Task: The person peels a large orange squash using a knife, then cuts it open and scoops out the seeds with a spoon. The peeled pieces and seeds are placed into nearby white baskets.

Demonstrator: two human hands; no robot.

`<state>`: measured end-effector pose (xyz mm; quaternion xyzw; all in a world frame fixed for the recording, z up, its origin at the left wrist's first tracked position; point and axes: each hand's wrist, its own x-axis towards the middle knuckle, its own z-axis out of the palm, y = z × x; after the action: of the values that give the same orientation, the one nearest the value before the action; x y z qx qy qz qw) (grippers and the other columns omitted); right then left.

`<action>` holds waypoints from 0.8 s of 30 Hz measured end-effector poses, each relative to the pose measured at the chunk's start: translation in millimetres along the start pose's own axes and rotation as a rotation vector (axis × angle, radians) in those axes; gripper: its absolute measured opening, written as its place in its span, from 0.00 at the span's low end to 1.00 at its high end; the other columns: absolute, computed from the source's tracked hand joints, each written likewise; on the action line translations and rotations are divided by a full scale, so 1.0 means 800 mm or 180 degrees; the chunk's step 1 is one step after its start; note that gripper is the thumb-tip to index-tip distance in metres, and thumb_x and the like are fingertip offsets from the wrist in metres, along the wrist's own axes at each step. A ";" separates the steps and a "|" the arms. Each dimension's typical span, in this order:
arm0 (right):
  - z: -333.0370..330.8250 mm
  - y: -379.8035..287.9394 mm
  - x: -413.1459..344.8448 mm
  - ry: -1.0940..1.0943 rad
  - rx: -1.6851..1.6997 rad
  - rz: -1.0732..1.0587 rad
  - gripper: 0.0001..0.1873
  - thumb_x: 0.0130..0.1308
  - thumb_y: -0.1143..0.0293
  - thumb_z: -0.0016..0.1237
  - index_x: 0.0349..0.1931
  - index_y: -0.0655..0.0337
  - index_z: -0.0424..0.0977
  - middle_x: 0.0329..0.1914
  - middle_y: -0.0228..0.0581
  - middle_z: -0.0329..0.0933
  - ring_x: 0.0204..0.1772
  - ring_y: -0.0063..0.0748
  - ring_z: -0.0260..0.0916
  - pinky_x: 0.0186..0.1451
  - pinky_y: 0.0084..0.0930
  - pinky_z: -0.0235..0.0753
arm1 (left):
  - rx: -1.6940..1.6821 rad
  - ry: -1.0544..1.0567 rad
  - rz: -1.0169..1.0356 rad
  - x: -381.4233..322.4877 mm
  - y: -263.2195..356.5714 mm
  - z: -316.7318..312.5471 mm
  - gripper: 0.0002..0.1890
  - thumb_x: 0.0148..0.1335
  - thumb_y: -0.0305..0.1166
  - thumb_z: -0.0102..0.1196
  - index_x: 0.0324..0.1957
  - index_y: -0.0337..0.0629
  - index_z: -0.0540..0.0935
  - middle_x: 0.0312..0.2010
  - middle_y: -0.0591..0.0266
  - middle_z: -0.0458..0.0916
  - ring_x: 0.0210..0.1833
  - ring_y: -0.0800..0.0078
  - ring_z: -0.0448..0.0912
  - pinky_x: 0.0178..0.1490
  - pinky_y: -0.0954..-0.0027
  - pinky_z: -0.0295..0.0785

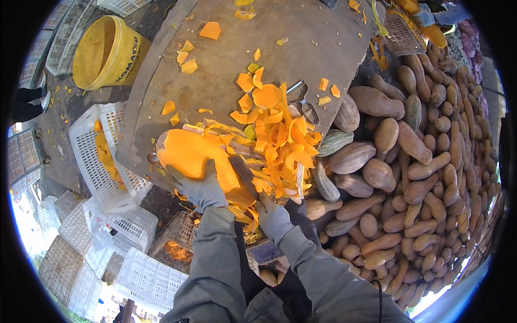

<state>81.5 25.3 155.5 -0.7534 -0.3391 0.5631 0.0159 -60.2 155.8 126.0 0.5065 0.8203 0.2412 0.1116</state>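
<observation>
A large peeled piece of orange squash lies at the near edge of the work surface. My gloved left hand holds it from the near side. In my gloved right hand is a knife, its dark, wide blade lying along the squash's right side. A heap of orange peel strips and slices is just right of the blade. A metal Y-shaped peeler rests behind that heap. A metal spoon-like tool shows at the squash's left end, partly hidden.
Whole squashes are piled along the right. At left stand a yellow bucket and a white crate with orange pieces. More crates stand lower left. Another person's sleeve shows upper right; a person's shoes show far left.
</observation>
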 end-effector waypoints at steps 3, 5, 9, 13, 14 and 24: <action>0.018 0.028 0.014 0.0047 -0.0013 -0.0053 0.27 0.75 0.54 0.41 0.68 0.57 0.67 0.43 0.62 0.81 0.48 0.63 0.79 0.53 0.48 0.77 | 0.0105 0.0018 0.0246 0.002 -0.002 -0.002 0.59 0.45 0.45 0.77 0.74 0.35 0.55 0.73 0.36 0.56 0.75 0.40 0.57 0.76 0.47 0.53; 0.022 0.041 0.021 0.0072 0.0333 -0.0132 0.26 0.75 0.54 0.43 0.67 0.56 0.69 0.43 0.58 0.82 0.47 0.61 0.80 0.52 0.45 0.77 | 0.0024 -0.0007 0.0259 0.005 -0.005 -0.002 0.58 0.45 0.44 0.77 0.74 0.34 0.56 0.73 0.36 0.56 0.74 0.41 0.57 0.77 0.49 0.53; -0.014 0.055 0.020 -0.0425 0.2063 0.0222 0.24 0.76 0.62 0.42 0.65 0.68 0.69 0.28 0.40 0.80 0.32 0.33 0.78 0.39 0.29 0.77 | -0.0914 -0.0212 0.0161 0.009 -0.015 -0.004 0.56 0.45 0.41 0.77 0.73 0.32 0.57 0.72 0.38 0.58 0.73 0.46 0.60 0.76 0.53 0.55; -0.068 0.046 -0.005 -0.0329 0.2521 0.0249 0.23 0.77 0.67 0.40 0.67 0.70 0.66 0.27 0.35 0.75 0.28 0.23 0.70 0.32 0.22 0.73 | -0.1289 -0.0399 -0.0036 0.010 -0.037 -0.004 0.54 0.46 0.39 0.76 0.72 0.31 0.59 0.69 0.41 0.62 0.71 0.49 0.64 0.74 0.57 0.59; -0.076 0.040 -0.008 -0.0065 0.2304 0.0014 0.23 0.77 0.68 0.40 0.68 0.70 0.65 0.28 0.35 0.75 0.28 0.22 0.69 0.32 0.21 0.72 | -0.1443 -0.0433 0.0052 0.010 -0.046 -0.003 0.54 0.47 0.39 0.76 0.72 0.31 0.59 0.69 0.42 0.63 0.70 0.50 0.65 0.73 0.57 0.61; -0.063 0.041 -0.017 0.0348 0.1478 -0.0470 0.24 0.75 0.72 0.43 0.68 0.70 0.65 0.32 0.38 0.76 0.32 0.24 0.70 0.37 0.22 0.73 | -0.1511 -0.1877 -0.0009 0.055 -0.124 -0.018 0.59 0.41 0.37 0.80 0.73 0.41 0.57 0.70 0.49 0.62 0.72 0.52 0.63 0.71 0.53 0.65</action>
<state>139.3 10.8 172.4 -0.7320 -0.2534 0.5817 0.2480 -164.0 153.7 90.8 0.5130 0.6749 0.2682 0.4575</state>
